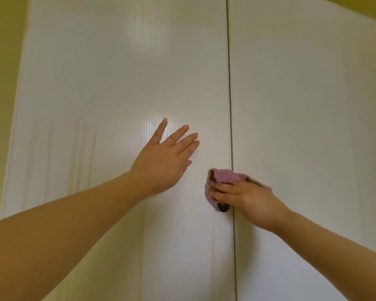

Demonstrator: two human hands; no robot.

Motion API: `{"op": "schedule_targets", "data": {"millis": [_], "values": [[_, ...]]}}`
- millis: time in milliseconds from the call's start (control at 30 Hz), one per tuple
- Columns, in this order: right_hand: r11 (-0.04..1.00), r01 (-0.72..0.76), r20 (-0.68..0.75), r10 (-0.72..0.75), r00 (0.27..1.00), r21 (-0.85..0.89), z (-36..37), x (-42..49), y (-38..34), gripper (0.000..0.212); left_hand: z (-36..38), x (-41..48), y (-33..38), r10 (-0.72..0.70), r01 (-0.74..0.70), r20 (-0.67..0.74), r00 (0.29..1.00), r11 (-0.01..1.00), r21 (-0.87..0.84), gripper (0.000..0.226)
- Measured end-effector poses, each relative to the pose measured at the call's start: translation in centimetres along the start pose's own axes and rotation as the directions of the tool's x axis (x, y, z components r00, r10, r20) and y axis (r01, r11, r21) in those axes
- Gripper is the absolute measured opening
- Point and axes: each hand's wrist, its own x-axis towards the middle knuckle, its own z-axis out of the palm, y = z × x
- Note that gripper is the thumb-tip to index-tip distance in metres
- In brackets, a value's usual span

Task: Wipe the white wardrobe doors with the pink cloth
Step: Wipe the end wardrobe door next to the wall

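Left hand point(163, 161) flat, fingers spread, on the left door point(96, 94), likely bracing it, while right hand point(241, 195) presses the pink cloth point(224, 177) across the seam above the dark knob point(223, 207).

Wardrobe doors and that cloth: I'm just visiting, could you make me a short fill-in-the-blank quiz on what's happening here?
1. The right hand presses a ____ cloth against the wardrobe.
2. The left hand lies flat, fingers straight, on the ____ door.
3. A dark knob shows just ____ the cloth.

Missing words: pink; left; below.
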Motion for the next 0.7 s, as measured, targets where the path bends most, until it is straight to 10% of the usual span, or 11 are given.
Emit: {"op": "schedule_targets", "data": {"millis": [133, 300, 400, 567, 700], "values": [[0.987, 0.160, -0.124, -0.156, 0.980, 0.029, -0.2, 2.8, 3.4, 0.034, -0.2, 0.4, 0.0, -0.012, 0.012, 0.009, 1.000, 1.000, 0.003, 0.051], [0.947, 0.237, 0.056, -0.254, 0.965, 0.217, 0.9, 1.1, 1.6, 0.043, -0.6, 0.1, -0.6, -0.006, 0.006, 0.016, 1.000, 1.000, 0.002, 0.051], [0.963, -0.115, -0.190, 0.164, 0.968, 0.245, 0.0, 1.2, 2.8, 0.041, -0.8, -0.4, -1.0, -0.010, 0.009, 0.031, 0.999, 1.000, 0.018, 0.051], [0.984, -0.175, -0.075, 0.177, 0.981, 0.037, 0.6, 0.0, 3.1, 0.064, -1.0, -1.2, -1.5, -0.028, 0.028, 0.063, 0.998, 1.000, -0.001, 0.051], [0.897, -0.384, -0.192, 0.425, 0.884, 0.219, -2.2, 5.2, 4.7, 0.057, -1.0, -1.1, -1.5, -0.034, 0.033, 0.083, 0.996, 0.999, 0.006, 0.051]]}}
